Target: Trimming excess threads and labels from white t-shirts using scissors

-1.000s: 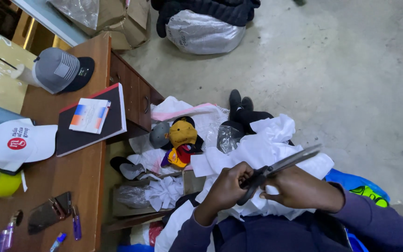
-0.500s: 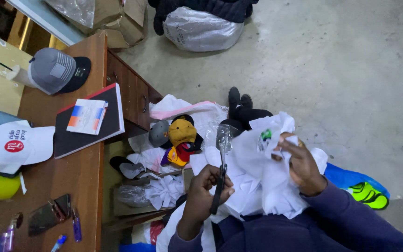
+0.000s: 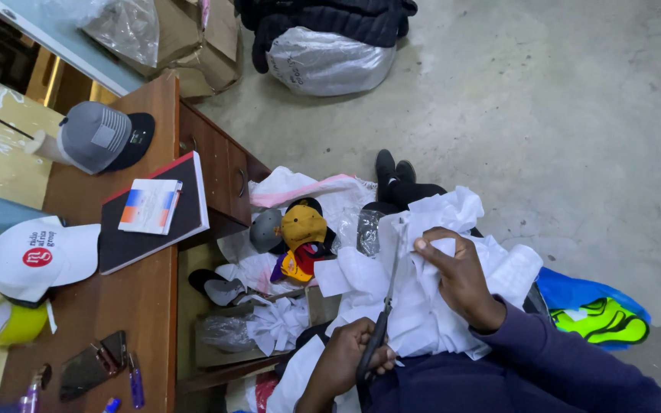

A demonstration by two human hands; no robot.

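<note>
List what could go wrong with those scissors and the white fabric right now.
1. The right hand pinches the white fabric close beside the blades of the scissors, so a fingertip might get nicked.
2. The fabric lies bunched in loose layers over the lap, so the blades may catch a fold underneath and cut unevenly.
3. The left hand works the scissors just above the dark blue sleeve and clothing, which could snag.

The left hand (image 3: 350,359) grips scissors (image 3: 382,310) against white fabric (image 3: 422,306) that the right hand (image 3: 457,275) holds beside the table (image 3: 128,298).
</note>
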